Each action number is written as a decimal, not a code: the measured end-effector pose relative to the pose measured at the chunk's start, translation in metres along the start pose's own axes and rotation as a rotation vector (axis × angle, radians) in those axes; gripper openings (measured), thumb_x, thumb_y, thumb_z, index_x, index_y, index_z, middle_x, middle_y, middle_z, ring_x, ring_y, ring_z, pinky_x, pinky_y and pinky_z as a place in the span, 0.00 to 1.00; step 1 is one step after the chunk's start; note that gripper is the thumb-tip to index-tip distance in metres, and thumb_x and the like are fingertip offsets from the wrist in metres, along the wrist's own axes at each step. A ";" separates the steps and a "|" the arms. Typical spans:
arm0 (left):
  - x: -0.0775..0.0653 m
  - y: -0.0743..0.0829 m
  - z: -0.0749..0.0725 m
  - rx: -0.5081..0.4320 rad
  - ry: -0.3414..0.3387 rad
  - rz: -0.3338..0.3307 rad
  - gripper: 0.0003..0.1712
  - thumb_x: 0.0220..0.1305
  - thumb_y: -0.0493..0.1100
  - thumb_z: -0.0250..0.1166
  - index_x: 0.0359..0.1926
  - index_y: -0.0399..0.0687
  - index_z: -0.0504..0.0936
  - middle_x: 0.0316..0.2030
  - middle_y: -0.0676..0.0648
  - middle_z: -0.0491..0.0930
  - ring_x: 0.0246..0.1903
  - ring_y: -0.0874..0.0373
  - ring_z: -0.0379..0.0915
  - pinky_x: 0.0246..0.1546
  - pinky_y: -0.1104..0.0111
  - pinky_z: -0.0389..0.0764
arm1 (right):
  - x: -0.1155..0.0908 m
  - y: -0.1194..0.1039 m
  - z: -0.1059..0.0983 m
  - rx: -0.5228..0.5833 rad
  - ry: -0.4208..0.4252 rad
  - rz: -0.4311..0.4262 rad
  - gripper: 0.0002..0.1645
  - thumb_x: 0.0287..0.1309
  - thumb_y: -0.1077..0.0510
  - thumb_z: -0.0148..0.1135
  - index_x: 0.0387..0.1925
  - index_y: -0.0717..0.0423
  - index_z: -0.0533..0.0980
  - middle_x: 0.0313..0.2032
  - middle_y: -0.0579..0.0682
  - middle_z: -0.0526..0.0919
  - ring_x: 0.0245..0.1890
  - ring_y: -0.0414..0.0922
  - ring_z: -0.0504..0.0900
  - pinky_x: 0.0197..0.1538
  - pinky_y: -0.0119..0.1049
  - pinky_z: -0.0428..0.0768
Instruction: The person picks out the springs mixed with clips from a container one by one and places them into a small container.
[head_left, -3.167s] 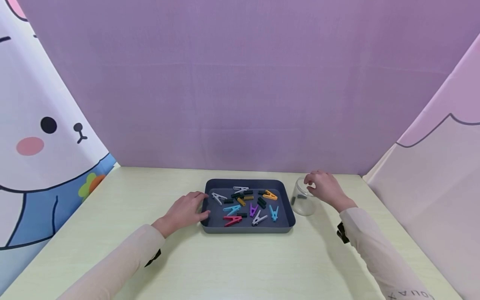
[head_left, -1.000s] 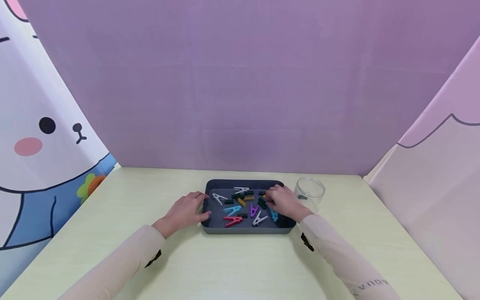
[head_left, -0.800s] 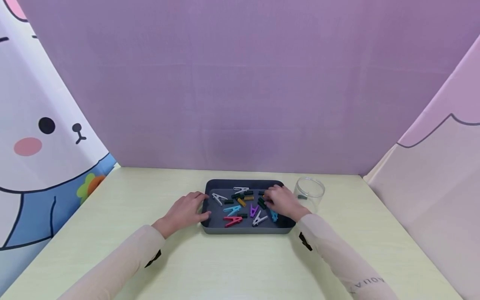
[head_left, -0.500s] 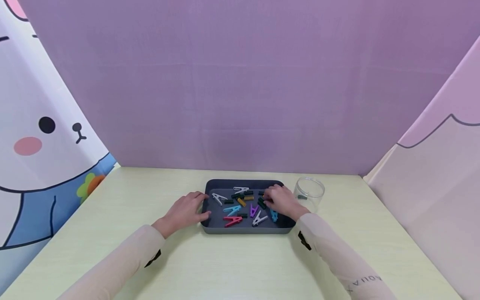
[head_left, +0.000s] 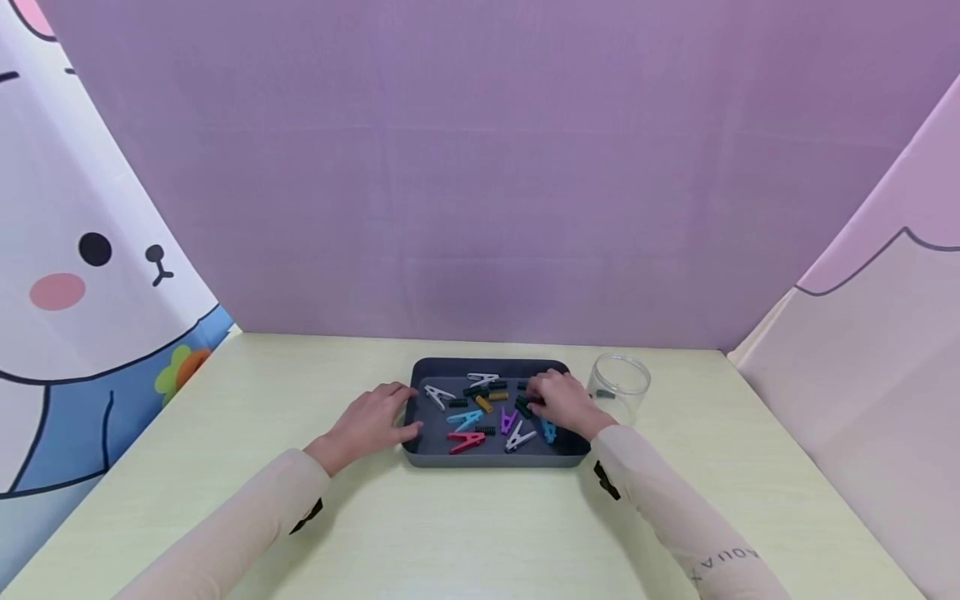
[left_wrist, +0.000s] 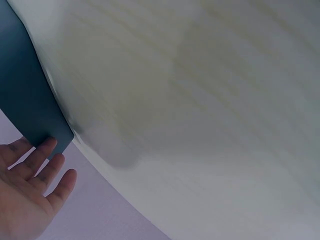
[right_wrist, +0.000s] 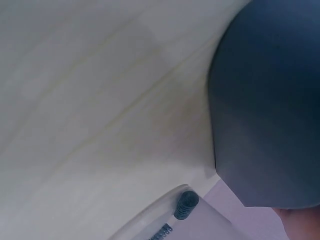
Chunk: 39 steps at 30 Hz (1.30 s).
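Observation:
A dark grey tray (head_left: 495,461) holds several clothespins, among them a red clothespin (head_left: 467,442) and a purple clothespin (head_left: 508,419), mixed with dark green and yellow coil springs (head_left: 483,404). My left hand (head_left: 369,423) rests at the tray's left wall, fingers loosely spread; the left wrist view shows fingertips (left_wrist: 49,144) against its side. Inside the right part of the tray, my right hand (head_left: 564,403) reaches down with bent fingers beside a dark green spring (head_left: 522,407). It covers the yellow clothespin; I cannot tell whether the fingers pinch anything.
Right of the tray stands a clear jar (head_left: 628,402) without a lid. Dark springs (right_wrist: 187,204) lie in it, seen through its wall in the right wrist view. A purple cloth (head_left: 480,208) hangs behind the pale table (head_left: 480,533).
From over the jar, my right hand has moved left into the tray, covering the yellow clothespin. Over the last second it has barely shifted. My left hand has stayed at the tray's wall.

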<state>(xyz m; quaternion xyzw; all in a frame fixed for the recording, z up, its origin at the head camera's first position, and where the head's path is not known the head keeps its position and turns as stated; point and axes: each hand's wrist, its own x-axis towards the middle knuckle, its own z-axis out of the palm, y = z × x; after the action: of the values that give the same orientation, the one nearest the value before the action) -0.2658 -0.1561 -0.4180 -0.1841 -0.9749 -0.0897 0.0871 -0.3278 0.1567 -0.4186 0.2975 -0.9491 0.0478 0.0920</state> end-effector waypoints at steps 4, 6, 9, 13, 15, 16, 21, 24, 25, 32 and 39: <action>0.000 0.001 -0.001 0.000 -0.004 -0.002 0.34 0.53 0.60 0.62 0.54 0.42 0.74 0.52 0.41 0.74 0.52 0.46 0.71 0.52 0.54 0.73 | 0.000 0.000 -0.001 0.003 -0.005 0.000 0.06 0.50 0.56 0.65 0.33 0.51 0.78 0.33 0.46 0.82 0.34 0.44 0.74 0.39 0.41 0.76; 0.000 0.001 -0.001 -0.003 -0.008 -0.005 0.34 0.53 0.60 0.62 0.55 0.42 0.74 0.53 0.41 0.74 0.52 0.46 0.71 0.52 0.54 0.73 | 0.000 0.000 -0.001 0.005 -0.010 -0.001 0.07 0.50 0.57 0.66 0.33 0.51 0.78 0.34 0.47 0.82 0.34 0.44 0.74 0.39 0.41 0.76; 0.000 0.001 -0.002 -0.006 -0.012 -0.007 0.34 0.53 0.59 0.62 0.55 0.42 0.73 0.53 0.40 0.74 0.53 0.46 0.70 0.52 0.54 0.73 | 0.000 -0.001 -0.001 0.007 -0.015 -0.002 0.08 0.49 0.57 0.66 0.33 0.52 0.78 0.34 0.47 0.82 0.34 0.44 0.74 0.40 0.42 0.76; 0.000 0.001 -0.001 -0.006 -0.013 -0.008 0.34 0.54 0.59 0.62 0.55 0.42 0.73 0.53 0.40 0.74 0.53 0.46 0.70 0.52 0.54 0.73 | 0.001 -0.001 0.002 -0.010 -0.023 0.004 0.09 0.50 0.57 0.66 0.35 0.52 0.79 0.36 0.47 0.83 0.35 0.44 0.73 0.41 0.43 0.75; 0.000 0.001 -0.001 -0.006 -0.012 -0.008 0.34 0.53 0.59 0.62 0.54 0.42 0.74 0.53 0.40 0.74 0.52 0.46 0.71 0.52 0.54 0.73 | 0.001 -0.001 0.003 -0.019 -0.023 0.004 0.09 0.49 0.58 0.66 0.35 0.52 0.79 0.37 0.47 0.83 0.34 0.44 0.73 0.41 0.43 0.75; -0.001 0.002 -0.001 -0.006 -0.012 -0.008 0.34 0.53 0.59 0.62 0.55 0.42 0.74 0.53 0.41 0.74 0.52 0.46 0.71 0.52 0.54 0.73 | 0.001 -0.001 0.003 -0.021 -0.021 0.003 0.09 0.49 0.58 0.65 0.35 0.52 0.79 0.36 0.47 0.83 0.34 0.44 0.72 0.41 0.43 0.74; -0.001 0.001 -0.001 -0.009 -0.010 -0.007 0.34 0.53 0.59 0.62 0.54 0.42 0.74 0.53 0.41 0.74 0.52 0.47 0.71 0.52 0.54 0.73 | 0.001 -0.001 0.002 -0.007 -0.008 -0.005 0.07 0.49 0.59 0.66 0.33 0.52 0.79 0.34 0.47 0.83 0.32 0.43 0.71 0.39 0.42 0.74; 0.000 0.001 0.000 -0.007 -0.008 -0.008 0.33 0.53 0.59 0.62 0.54 0.42 0.74 0.52 0.41 0.74 0.52 0.47 0.71 0.52 0.54 0.74 | 0.001 -0.001 0.002 0.002 -0.008 0.000 0.08 0.48 0.59 0.66 0.33 0.52 0.79 0.33 0.46 0.82 0.32 0.43 0.71 0.39 0.42 0.73; 0.000 0.001 0.000 -0.006 -0.007 -0.008 0.33 0.53 0.59 0.62 0.54 0.42 0.74 0.52 0.41 0.74 0.52 0.47 0.71 0.51 0.54 0.74 | 0.001 0.000 0.002 0.003 -0.009 0.002 0.08 0.49 0.60 0.66 0.34 0.51 0.79 0.33 0.46 0.82 0.32 0.43 0.71 0.39 0.42 0.73; 0.000 0.001 -0.001 -0.010 -0.007 -0.007 0.33 0.53 0.59 0.62 0.54 0.43 0.74 0.52 0.41 0.74 0.52 0.47 0.71 0.51 0.54 0.74 | 0.001 0.001 0.002 0.019 0.006 -0.001 0.09 0.48 0.61 0.65 0.35 0.52 0.79 0.34 0.46 0.81 0.33 0.43 0.71 0.38 0.40 0.74; -0.001 0.002 -0.001 -0.010 -0.007 -0.012 0.33 0.53 0.59 0.63 0.54 0.43 0.74 0.52 0.41 0.74 0.52 0.47 0.71 0.52 0.54 0.74 | 0.000 0.001 0.001 0.038 0.023 -0.001 0.09 0.49 0.62 0.64 0.36 0.52 0.79 0.35 0.47 0.81 0.35 0.44 0.74 0.39 0.41 0.76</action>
<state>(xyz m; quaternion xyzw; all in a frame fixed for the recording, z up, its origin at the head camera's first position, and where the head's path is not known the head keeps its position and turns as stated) -0.2643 -0.1548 -0.4165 -0.1791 -0.9758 -0.0943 0.0821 -0.3282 0.1573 -0.4197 0.2991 -0.9467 0.0692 0.0971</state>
